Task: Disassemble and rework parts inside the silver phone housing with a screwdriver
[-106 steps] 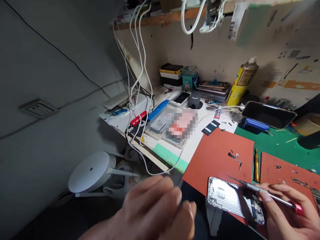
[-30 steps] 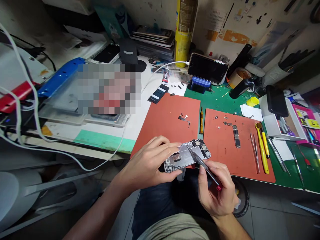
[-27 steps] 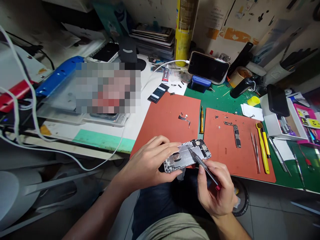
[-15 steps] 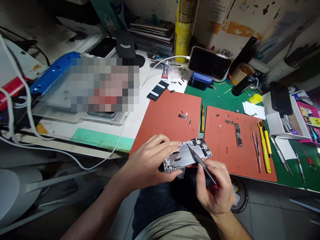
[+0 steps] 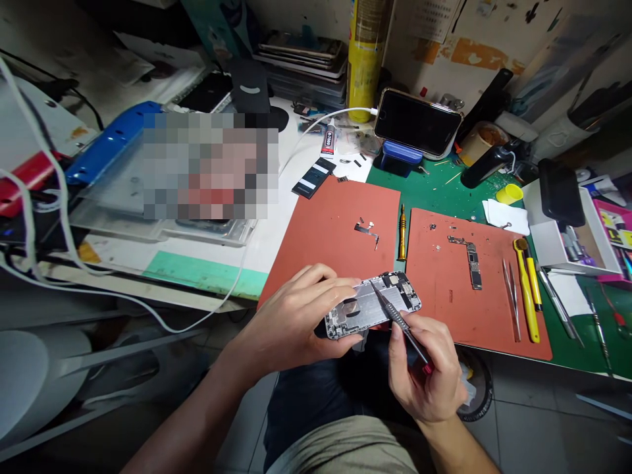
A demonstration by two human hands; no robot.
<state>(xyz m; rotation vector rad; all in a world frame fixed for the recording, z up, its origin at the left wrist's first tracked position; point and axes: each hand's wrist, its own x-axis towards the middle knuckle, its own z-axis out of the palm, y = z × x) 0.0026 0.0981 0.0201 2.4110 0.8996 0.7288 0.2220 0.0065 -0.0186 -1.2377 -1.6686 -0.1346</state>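
Holding the opened phone housing (image 5: 363,315) in your left hand (image 5: 312,311), fingers on the far edge, thumb at the near one. Your right hand (image 5: 425,365) pinches a knurled pen-style tool (image 5: 396,318), tip by the housing's far edge; can't tell if touching. Housing sits over your lap at the counter's (image 5: 447,191) near edge. Logic board (image 5: 474,266) lies on the right mat (image 5: 427,296), flex cable (image 5: 366,230) on the left mat (image 5: 318,227), gold screwdriver (image 5: 403,237) between mats.
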